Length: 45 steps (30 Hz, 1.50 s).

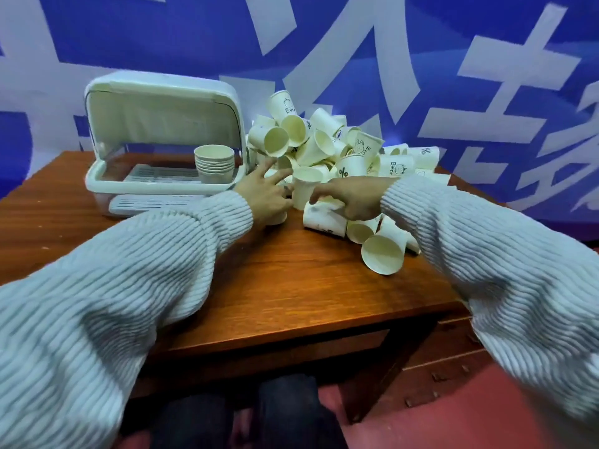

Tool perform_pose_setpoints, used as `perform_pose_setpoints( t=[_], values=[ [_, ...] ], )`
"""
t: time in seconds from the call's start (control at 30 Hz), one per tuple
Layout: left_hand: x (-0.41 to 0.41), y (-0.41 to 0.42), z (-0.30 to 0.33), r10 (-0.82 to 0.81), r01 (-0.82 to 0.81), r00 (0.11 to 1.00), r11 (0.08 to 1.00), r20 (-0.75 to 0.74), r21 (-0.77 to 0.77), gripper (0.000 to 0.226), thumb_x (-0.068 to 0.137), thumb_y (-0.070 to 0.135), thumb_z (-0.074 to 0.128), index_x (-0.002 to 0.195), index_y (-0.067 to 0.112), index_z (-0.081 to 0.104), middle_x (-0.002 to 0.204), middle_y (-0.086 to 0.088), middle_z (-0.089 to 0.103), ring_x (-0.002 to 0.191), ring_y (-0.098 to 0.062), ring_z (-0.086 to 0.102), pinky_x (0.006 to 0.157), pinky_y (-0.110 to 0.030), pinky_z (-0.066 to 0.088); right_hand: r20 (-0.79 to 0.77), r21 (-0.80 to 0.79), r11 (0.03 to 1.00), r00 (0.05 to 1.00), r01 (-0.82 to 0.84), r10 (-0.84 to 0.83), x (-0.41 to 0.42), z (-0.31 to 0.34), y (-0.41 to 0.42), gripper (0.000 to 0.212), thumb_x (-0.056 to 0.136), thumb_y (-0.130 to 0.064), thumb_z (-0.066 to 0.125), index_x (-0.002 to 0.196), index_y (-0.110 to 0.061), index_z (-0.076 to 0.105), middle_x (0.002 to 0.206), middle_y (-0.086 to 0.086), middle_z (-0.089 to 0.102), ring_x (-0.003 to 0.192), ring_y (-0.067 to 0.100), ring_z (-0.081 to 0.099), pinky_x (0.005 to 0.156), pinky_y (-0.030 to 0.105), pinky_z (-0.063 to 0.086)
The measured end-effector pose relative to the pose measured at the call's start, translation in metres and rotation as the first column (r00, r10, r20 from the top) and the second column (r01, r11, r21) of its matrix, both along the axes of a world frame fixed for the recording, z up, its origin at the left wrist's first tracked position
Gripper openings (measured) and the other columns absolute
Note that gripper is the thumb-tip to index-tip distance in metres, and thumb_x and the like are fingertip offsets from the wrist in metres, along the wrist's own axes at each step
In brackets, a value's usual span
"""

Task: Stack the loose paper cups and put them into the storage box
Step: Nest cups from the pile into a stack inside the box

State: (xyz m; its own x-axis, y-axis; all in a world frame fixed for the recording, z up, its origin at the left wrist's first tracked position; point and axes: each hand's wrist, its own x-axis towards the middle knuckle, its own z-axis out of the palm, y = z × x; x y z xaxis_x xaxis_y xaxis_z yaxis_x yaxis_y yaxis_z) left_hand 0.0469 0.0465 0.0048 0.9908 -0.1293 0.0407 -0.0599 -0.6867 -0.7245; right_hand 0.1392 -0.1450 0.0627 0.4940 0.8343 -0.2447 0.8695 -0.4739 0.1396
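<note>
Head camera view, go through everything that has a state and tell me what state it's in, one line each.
White plastic storage box: lid raised, open.
Nested stack of cream paper cups: upright inside the box.
Pile of loose cream paper cups: jumbled, mostly tipped over.
Upright cream paper cup: standing between both hands.
Left hand: fingers spread beside that cup.
Right hand: pinching the cup's side.

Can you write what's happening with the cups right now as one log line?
left hand: on upright cup | right hand: reaching to it | loose cups: piled | storage box: open, one stack inside
</note>
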Motion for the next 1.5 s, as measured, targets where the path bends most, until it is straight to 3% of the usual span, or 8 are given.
perform_pose_setpoints(
  t=[0.2,0.33,0.47,0.7,0.93,1.07,1.27,1.5],
  values=[
    [-0.013,-0.004,0.005,0.094,-0.102,0.993,0.990,0.073,0.101,0.040,0.106,0.034,0.035,0.140,0.026,0.054,0.155,-0.012,0.041,0.149,-0.036,0.025,0.120,-0.065,-0.005,0.120,-0.051,0.993,0.987,-0.102,0.108,-0.001,-0.014,-0.004,0.052,0.101,-0.021,0.057,0.148,-0.040,0.045,0.152,0.000,0.048,0.129,0.025,0.053,0.098,0.039,0.048],
    [-0.026,0.005,0.014,-0.026,-0.002,0.962,0.995,0.272,0.103,0.031,0.102,0.022,0.032,0.123,0.017,0.055,0.134,-0.013,0.057,0.123,-0.034,0.052,0.117,-0.058,0.024,0.296,-0.039,0.984,0.939,-0.173,0.177,-0.003,-0.009,-0.003,0.034,0.100,-0.028,0.062,0.133,-0.036,0.060,0.134,-0.002,0.063,0.117,0.024,0.061,0.083,0.038,0.052],
    [-0.039,0.007,0.028,0.053,0.037,0.889,0.982,0.454,-0.186,0.036,0.086,0.034,0.053,0.115,0.013,0.049,0.113,-0.012,0.066,0.106,-0.033,0.058,0.101,-0.048,0.034,0.398,0.226,0.947,0.909,-0.227,0.123,-0.007,0.002,-0.001,0.024,0.102,-0.036,0.057,0.122,-0.032,0.071,0.121,-0.004,0.066,0.107,0.025,0.066,0.077,0.039,0.055],
    [-0.061,0.029,0.065,0.475,0.353,0.668,0.476,0.573,-0.806,0.080,0.084,0.036,0.067,0.151,0.014,0.030,0.141,-0.016,0.048,0.123,-0.039,0.053,0.099,-0.050,0.045,0.102,0.729,0.683,0.978,0.049,-0.179,-0.015,0.024,0.026,0.028,0.099,-0.036,0.053,0.111,-0.024,0.076,0.101,0.000,0.074,0.095,0.027,0.066,0.080,0.041,0.054],
    [-0.082,0.069,0.078,0.657,0.418,0.542,0.332,0.525,-0.846,0.071,0.084,0.032,0.068,0.146,0.011,0.041,0.142,-0.011,0.049,0.128,-0.031,0.050,0.105,-0.039,0.039,-0.324,0.867,0.362,0.940,0.341,-0.110,-0.028,0.037,0.096,0.028,0.078,-0.023,0.056,0.105,-0.030,0.061,0.074,-0.004,0.073,0.075,0.021,0.071,0.074,0.041,0.059],
    [-0.090,0.084,0.075,0.720,0.495,0.457,0.282,0.522,-0.822,0.072,0.086,0.032,0.069,0.148,0.011,0.040,0.145,-0.008,0.050,0.133,-0.026,0.044,0.109,-0.035,0.036,-0.336,0.888,0.306,0.939,0.342,-0.077,-0.031,0.031,0.140,0.022,0.079,-0.026,0.056,0.100,-0.032,0.060,0.080,0.000,0.074,0.074,0.023,0.072,0.076,0.044,0.061],
    [-0.099,0.098,0.067,0.717,0.526,0.429,0.296,0.550,-0.797,0.071,0.089,0.030,0.070,0.150,0.011,0.038,0.148,-0.007,0.044,0.135,-0.021,0.040,0.104,-0.025,0.031,-0.161,0.873,0.430,0.969,0.228,-0.188,-0.033,0.019,0.181,0.022,0.085,-0.024,0.058,0.104,-0.025,0.069,0.098,0.008,0.075,0.090,0.032,0.068,0.083,0.044,0.059],
    [-0.096,0.109,0.057,0.663,0.490,0.521,0.284,0.538,-0.824,0.074,0.090,0.036,0.072,0.153,0.014,0.038,0.148,-0.007,0.047,0.134,-0.024,0.045,0.111,-0.041,0.041,-0.049,0.681,0.706,0.974,0.195,-0.221,-0.037,0.003,0.202,0.026,0.082,-0.011,0.057,0.105,-0.013,0.069,0.107,0.016,0.070,0.101,0.039,0.065,0.084,0.042,0.056]
  ],
)
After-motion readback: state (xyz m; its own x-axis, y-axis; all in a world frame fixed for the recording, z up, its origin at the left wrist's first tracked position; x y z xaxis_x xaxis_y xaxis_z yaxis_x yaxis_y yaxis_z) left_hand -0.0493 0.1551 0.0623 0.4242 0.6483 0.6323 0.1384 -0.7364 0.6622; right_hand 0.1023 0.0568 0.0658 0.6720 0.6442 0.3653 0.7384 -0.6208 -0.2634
